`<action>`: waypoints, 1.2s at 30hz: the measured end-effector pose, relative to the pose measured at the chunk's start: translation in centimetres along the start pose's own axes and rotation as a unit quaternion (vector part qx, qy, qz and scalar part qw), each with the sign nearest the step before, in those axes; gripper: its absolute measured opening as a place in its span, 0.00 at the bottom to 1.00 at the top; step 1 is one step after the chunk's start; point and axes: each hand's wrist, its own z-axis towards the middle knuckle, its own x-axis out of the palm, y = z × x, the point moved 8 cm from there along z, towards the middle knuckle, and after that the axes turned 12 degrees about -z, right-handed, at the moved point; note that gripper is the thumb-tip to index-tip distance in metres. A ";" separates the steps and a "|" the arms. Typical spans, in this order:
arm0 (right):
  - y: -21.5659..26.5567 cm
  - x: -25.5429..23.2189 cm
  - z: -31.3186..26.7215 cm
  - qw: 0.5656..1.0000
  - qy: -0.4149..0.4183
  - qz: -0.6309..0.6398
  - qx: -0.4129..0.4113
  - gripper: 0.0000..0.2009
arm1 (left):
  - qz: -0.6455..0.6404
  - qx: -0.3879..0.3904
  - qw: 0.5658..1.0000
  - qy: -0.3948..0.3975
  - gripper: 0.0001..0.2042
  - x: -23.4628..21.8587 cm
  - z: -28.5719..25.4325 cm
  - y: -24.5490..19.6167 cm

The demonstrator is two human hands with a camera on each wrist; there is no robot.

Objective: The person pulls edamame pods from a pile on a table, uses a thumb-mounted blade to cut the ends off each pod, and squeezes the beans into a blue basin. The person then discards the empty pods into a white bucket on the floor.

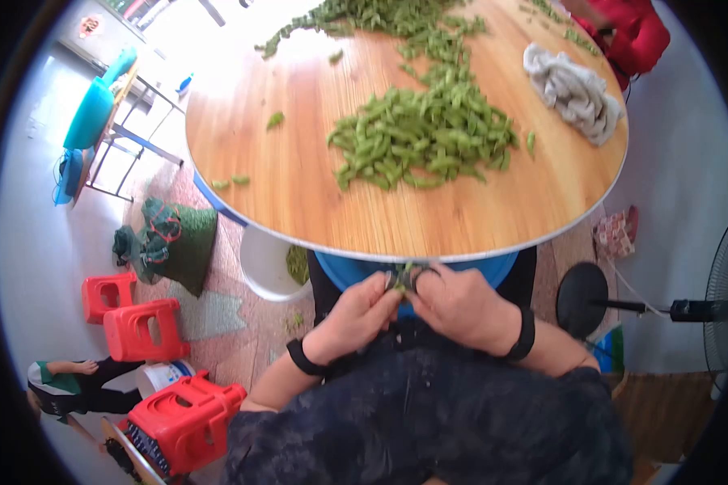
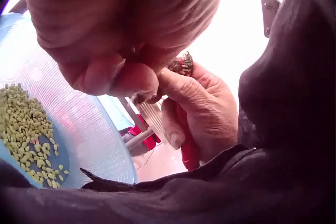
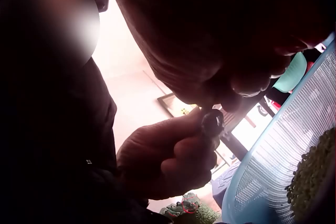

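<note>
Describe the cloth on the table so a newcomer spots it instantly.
Find the big round wooden table. On it, start at the nearer heap of green pods, then go right towards the edge. The cloth there is crumpled and greyish white, the only fabric on the tabletop.

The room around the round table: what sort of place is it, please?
Perhaps a home or a small eatery, though I cannot tell which: it has a round wooden table with heaped green pods, red plastic stools and a standing fan.

One blue basket (image 2: 89,124), two wristbands (image 1: 524,335)
</note>
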 end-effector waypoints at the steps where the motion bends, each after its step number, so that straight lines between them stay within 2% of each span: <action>1: -0.1 0.0 0.0 1.000 0.000 0.004 0.005 0.07 | -0.021 -0.025 0.999 -0.006 0.07 -0.3 -0.1 0.4; 5: -0.7 0.1 0.0 0.994 0.023 0.104 0.034 0.11 | -0.067 0.010 0.997 0.033 0.08 0.2 -0.8 -0.5; 7: -1.2 0.8 -0.1 0.983 0.076 0.157 0.054 0.12 | 0.003 0.045 0.998 0.034 0.08 0.3 -1.1 -1.3; 8: -1.3 0.6 -0.1 0.984 0.073 0.154 0.055 0.12 | 0.005 0.047 0.998 0.037 0.08 0.5 -1.2 -1.5; 10: -1.2 0.8 0.0 0.973 0.131 0.180 0.066 0.12 | 0.184 0.132 0.974 0.026 0.09 1.2 -2.1 -3.8; 17: -0.8 1.1 0.1 0.990 0.027 0.132 0.044 0.11 | 0.269 0.203 0.941 0.024 0.08 1.3 -2.0 -3.9; 19: -0.4 1.0 0.1 0.996 0.027 0.083 0.002 0.08 | 0.205 0.149 0.967 0.022 0.08 1.0 -2.0 -3.4; 21: -0.6 0.6 -0.1 0.999 0.032 0.028 0.006 0.08 | 0.165 0.113 0.979 -0.024 0.09 -1.3 -2.2 -1.5; 22: -0.5 0.3 -0.3 0.999 0.043 -0.014 -0.003 0.06 | 0.127 0.093 0.986 -0.056 0.09 -2.3 -2.9 -2.1; 23: -0.7 0.5 -0.6 0.999 0.045 -0.014 -0.007 0.06 | 0.144 0.082 0.982 -0.089 0.09 -3.9 -3.6 -2.3; 25: -1.2 1.4 -1.4 0.987 0.094 -0.132 -0.021 0.06 | 0.192 0.101 0.957 -0.191 0.08 -9.3 -5.0 -1.0; 27: -1.5 1.3 -1.1 0.980 0.121 -0.152 -0.028 0.05 | 0.295 0.089 0.892 -0.330 0.07 -14.2 -7.0 -1.6; 29: -1.0 -1.6 0.6 0.993 0.029 -0.102 -0.042 0.04 | 0.450 0.157 0.775 -0.414 0.06 -20.1 -9.5 0.6; 30: -1.2 -2.6 1.6 0.993 0.042 -0.105 -0.022 0.05 | 0.449 0.160 0.775 -0.415 0.06 -20.4 -10.0 0.4; 31: -1.4 -2.9 2.7 0.993 0.041 -0.108 -0.022 0.05 | 0.401 0.148 0.786 -0.448 0.07 -21.1 -10.9 0.2; 33: -2.7 -3.4 5.5 0.987 0.034 -0.155 0.032 0.06 | 0.348 0.139 0.794 -0.478 0.08 -21.0 -11.5 -0.7; 35: -4.0 -2.4 8.4 0.989 0.018 -0.146 0.024 0.05 | 0.205 0.209 0.863 -0.412 0.10 -18.4 -10.1 -1.7; 36: -4.6 -1.7 9.6 0.991 0.003 -0.135 0.017 0.05 | 0.205 0.233 0.874 -0.373 0.10 -17.3 -9.3 -2.1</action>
